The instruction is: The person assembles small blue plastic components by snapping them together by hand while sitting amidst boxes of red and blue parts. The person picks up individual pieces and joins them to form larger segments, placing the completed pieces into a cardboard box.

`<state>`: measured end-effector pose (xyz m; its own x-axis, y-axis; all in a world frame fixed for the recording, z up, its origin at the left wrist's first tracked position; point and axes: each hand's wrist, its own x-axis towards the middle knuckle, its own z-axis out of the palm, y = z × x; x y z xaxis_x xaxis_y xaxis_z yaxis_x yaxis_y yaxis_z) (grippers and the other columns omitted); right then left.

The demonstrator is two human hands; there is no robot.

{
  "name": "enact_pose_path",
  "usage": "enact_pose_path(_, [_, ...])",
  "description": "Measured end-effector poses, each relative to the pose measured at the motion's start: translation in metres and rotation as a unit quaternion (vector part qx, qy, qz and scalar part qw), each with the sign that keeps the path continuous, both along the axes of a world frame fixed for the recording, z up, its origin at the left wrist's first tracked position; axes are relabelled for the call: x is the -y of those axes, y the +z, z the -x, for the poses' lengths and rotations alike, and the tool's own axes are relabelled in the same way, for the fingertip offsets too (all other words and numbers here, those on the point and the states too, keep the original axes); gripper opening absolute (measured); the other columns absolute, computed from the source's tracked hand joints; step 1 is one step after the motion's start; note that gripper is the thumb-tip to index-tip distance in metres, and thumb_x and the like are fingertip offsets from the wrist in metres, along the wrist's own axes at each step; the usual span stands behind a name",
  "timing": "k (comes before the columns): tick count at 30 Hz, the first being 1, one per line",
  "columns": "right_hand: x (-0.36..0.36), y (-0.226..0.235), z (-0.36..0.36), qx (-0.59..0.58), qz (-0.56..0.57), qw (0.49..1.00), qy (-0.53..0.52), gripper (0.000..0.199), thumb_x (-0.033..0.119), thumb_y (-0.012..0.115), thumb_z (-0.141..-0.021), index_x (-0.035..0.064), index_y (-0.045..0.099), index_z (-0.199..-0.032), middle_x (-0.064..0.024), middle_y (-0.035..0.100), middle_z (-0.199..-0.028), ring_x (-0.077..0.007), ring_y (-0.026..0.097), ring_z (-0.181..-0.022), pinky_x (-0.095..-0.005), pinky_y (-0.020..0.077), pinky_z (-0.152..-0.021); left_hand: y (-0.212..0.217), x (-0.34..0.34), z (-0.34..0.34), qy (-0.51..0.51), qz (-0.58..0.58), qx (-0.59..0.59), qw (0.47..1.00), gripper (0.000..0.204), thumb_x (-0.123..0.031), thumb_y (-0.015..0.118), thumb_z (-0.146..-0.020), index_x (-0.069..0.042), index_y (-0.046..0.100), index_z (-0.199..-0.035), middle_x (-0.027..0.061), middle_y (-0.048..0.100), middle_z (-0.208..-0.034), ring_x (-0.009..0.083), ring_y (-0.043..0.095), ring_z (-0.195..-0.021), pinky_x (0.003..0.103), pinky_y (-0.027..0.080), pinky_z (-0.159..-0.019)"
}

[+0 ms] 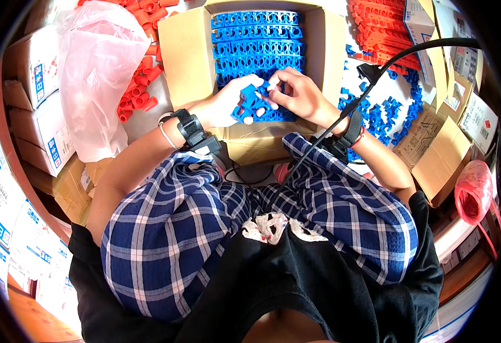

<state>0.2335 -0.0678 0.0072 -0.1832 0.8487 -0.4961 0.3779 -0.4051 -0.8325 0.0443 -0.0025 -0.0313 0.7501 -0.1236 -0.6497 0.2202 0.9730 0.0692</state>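
A handful of loose blue plastic pipe clips (250, 103) sits in my left hand (223, 105), whose fingers curl around them from the left. My right hand (305, 98) is bent in beside it, thumb and fingertips closed on a blue clip at the edge of the handful. Both hands are over the near end of an open cardboard box (183, 57). Inside the box, blue pipe clips (257, 33) are joined in neat rows across its width. My hands hide the nearest rows in part.
Loose blue clips (385, 117) lie scattered right of the box, with stacked red clip strips (376, 28) behind. Red pipe fittings (142, 86) and a translucent plastic bag (93, 74) are left. A black cable (399, 54) crosses over my right wrist. Cartons (33, 103) stand around.
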Motion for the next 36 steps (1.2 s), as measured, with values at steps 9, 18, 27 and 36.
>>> enact_pose_path(9, [0.006, -0.018, 0.005, -0.015, -0.089, 0.995, -0.033, 0.023, 0.018, 0.065, -0.076, -0.0002, 0.063, -0.09, -0.0148, 0.061, -0.083, -0.0314, 0.058, -0.083, -0.0385, 0.045, -0.078, -0.001, -0.001, -0.001, -0.015, 0.009, -0.014, 1.0, 0.036, -0.042, 0.045, -0.09, -0.01, 0.058, -0.101, 0.008, 0.064, -0.086, 0.0119, 0.058, -0.063, 0.023, 0.042, -0.04])
enact_pose_path(18, [-0.003, -0.002, 0.007, -0.056, -0.007, 0.995, -0.088, 0.016, 0.011, 0.064, -0.084, -0.0014, 0.061, -0.093, -0.0102, 0.066, -0.083, -0.0169, 0.063, -0.079, -0.0306, 0.0507, -0.07, 0.0, 0.0, 0.0, -0.005, -0.003, 0.005, 1.0, 0.04, -0.042, 0.046, -0.09, -0.005, 0.06, -0.096, 0.0075, 0.065, -0.084, 0.0127, 0.059, -0.062, 0.023, 0.042, -0.04])
enact_pose_path(27, [-0.062, -0.023, -0.013, 0.07, -0.098, 0.989, -0.083, 0.019, 0.014, 0.069, -0.081, 0.0017, 0.059, -0.092, -0.0048, 0.064, -0.076, -0.0103, 0.062, -0.072, -0.0267, 0.0518, -0.069, 0.001, -0.003, 0.0, -0.02, 0.02, 0.053, 0.998, 0.057, -0.039, 0.044, -0.089, -0.002, 0.048, -0.133, 0.0034, 0.06, -0.087, 0.0107, 0.053, -0.064, 0.021, 0.039, -0.044])
enact_pose_path(36, [-0.121, -0.054, 0.014, 0.078, -0.177, 0.981, -0.007, 0.023, 0.017, 0.068, -0.08, -0.0004, 0.064, -0.095, -0.0138, 0.069, -0.083, -0.0235, 0.069, -0.077, -0.0329, 0.054, -0.073, 0.007, -0.002, -0.005, -0.022, -0.012, 0.0, 1.0, 0.047, -0.038, 0.041, -0.092, -0.006, 0.057, -0.123, 0.0044, 0.062, -0.089, 0.0112, 0.052, -0.065, 0.023, 0.039, -0.046])
